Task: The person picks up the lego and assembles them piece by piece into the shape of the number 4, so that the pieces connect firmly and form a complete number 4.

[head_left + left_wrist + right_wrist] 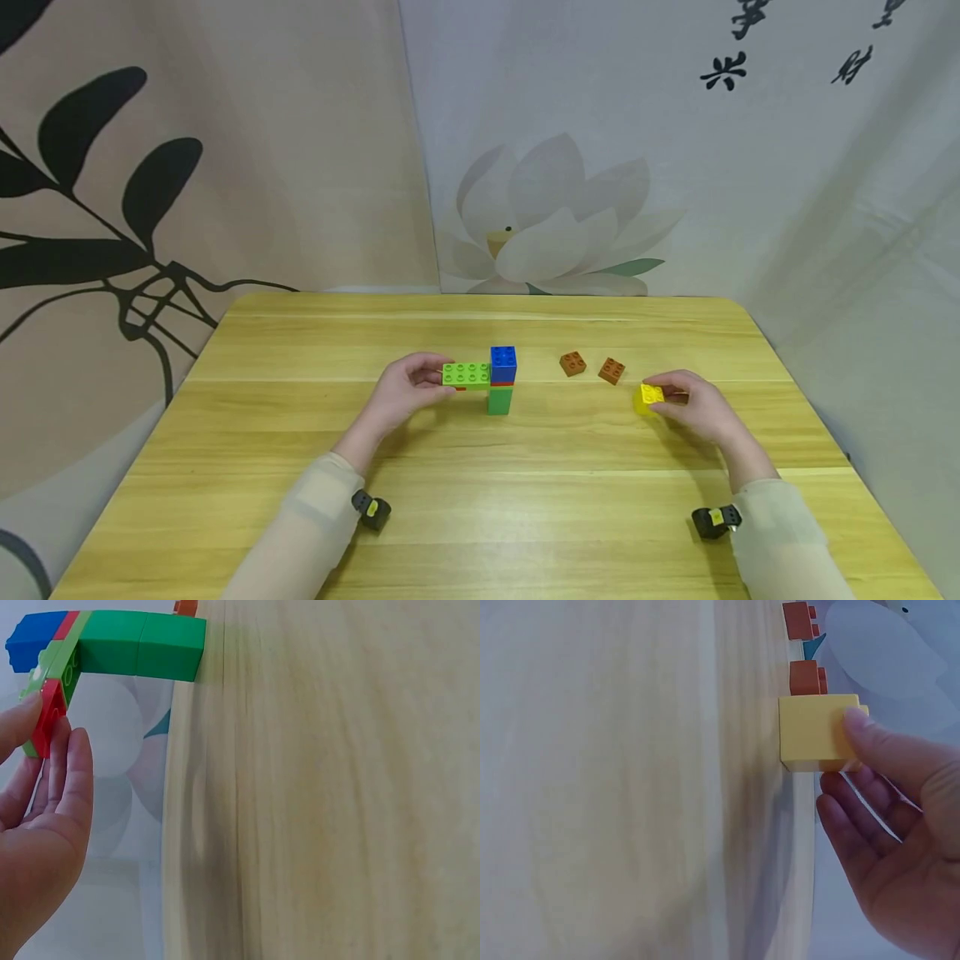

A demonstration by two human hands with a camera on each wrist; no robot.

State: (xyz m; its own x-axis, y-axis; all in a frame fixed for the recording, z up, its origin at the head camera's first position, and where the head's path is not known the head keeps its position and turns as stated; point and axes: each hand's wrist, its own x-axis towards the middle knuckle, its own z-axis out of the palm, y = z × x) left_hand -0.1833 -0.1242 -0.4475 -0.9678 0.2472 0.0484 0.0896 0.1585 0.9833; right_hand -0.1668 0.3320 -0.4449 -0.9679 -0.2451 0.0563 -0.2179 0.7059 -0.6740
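My left hand [408,387] pinches the outer end of a light green toy brick [465,374] that juts sideways from a small brick build. In the left wrist view a red brick [49,716] sits under that end, by the fingertips. The build's upright part has a blue brick [503,364] on top, a thin red layer below it, and green bricks [499,400] at the bottom. To the right, my right hand [693,404] holds a yellow brick [648,398] between thumb and fingers, at the tabletop; whether it touches the wood I cannot tell.
Two small orange-brown bricks [573,363] lie between the build and the yellow brick, studs up. The wooden table [480,517] ends at a printed cloth backdrop [570,217] behind it. Each wrist wears a small black camera [372,510].
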